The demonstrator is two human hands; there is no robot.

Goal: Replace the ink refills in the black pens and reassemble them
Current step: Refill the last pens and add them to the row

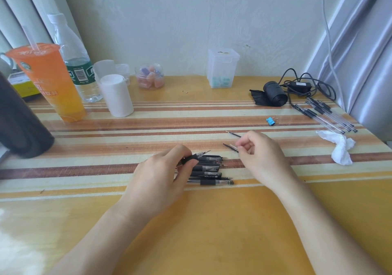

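Observation:
My left hand (161,173) is shut on a black pen (194,157). Its clear tip points right and slightly up. Just below it, several more black pens (209,173) lie side by side on the striped mat. My right hand (259,153) hovers to the right of them. Its thumb and forefinger are pinched on the end of a thin ink refill (230,147) whose dark tip points left. A second thin refill (233,134) lies just beyond the hand, partly hidden by the fingers.
Clear-barrelled pens (327,116), a crumpled tissue (339,147) and a blue binder clip (270,121) lie at the right. A black bag roll (273,94) and a cable sit behind them. An orange drink cup (48,79), a water bottle (76,62), a white roll (116,96) and jars stand at the back.

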